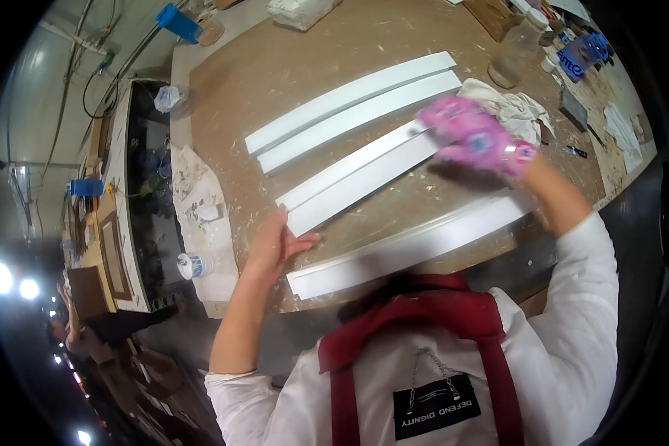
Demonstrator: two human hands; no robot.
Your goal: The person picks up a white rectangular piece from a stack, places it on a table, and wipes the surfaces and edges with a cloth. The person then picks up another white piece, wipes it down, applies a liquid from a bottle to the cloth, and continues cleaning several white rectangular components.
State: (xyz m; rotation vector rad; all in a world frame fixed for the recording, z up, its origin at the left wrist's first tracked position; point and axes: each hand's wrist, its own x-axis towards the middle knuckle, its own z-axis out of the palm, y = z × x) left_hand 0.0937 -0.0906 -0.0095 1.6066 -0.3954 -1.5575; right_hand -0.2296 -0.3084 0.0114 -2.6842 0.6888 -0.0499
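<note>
Our left hand [275, 249], bare, lies open and flat on the near end of the middle white strip [360, 178], centre frame, pinning it w/o gripping. Right hand [474, 137], in a pink glove, presses its far end, prob. wiping. Other strips [353, 104] lie parallel, upper centre; rag [516, 111] beside the glove.

Workshop, paint-spattered workbench [290, 67], white boards [349, 100]

The strips [364, 175] are plain white on a brown worktop [275, 67] speckled with pale flecks. The right hand [472, 137] wears a pink glove blotched with purple and blue; the left hand [275, 249] is bare. The rag [516, 110] is off-white.
</note>
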